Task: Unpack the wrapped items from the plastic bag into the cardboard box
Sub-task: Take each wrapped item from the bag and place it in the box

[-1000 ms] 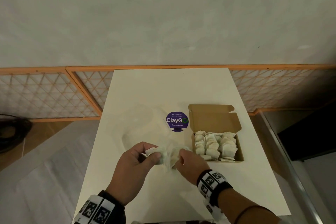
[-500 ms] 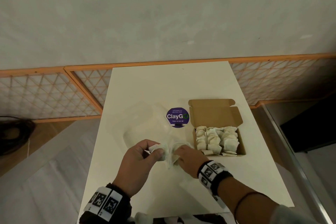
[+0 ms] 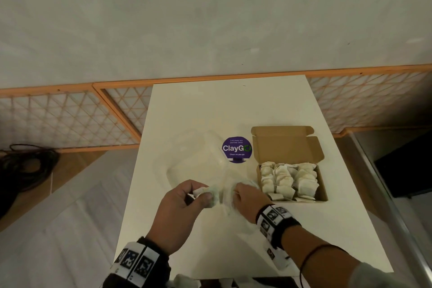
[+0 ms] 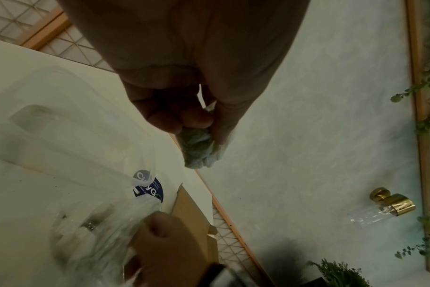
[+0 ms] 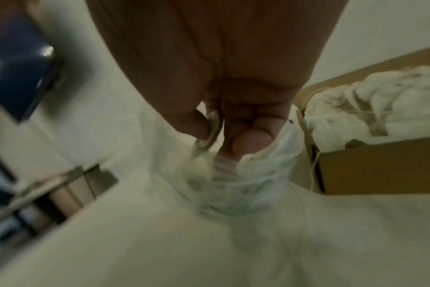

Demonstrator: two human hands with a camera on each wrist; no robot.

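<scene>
A clear plastic bag (image 3: 198,161) lies crumpled on the white table (image 3: 233,105), its near end bunched between my hands. My left hand (image 3: 184,203) pinches a small white wrapped item (image 3: 209,194) through the plastic; the left wrist view shows that wrapped item (image 4: 199,149) held between thumb and fingers. My right hand (image 3: 247,201) grips the bunched bag edge (image 5: 238,186) just left of the cardboard box (image 3: 323,182). The box is open, lid flap up, and filled with several white wrapped items (image 3: 288,179).
A round purple ClayGo sticker (image 3: 236,149) sits on the table between bag and box. An orange lattice rail (image 3: 70,119) runs behind the table. Dark cables (image 3: 25,166) lie on the floor at left. The table's near edge is close to my wrists.
Both hands stay together at the bag's near end; the left hand's pinched item has shifted slightly. The camera view has tilted a little, the box and bag stay put.
</scene>
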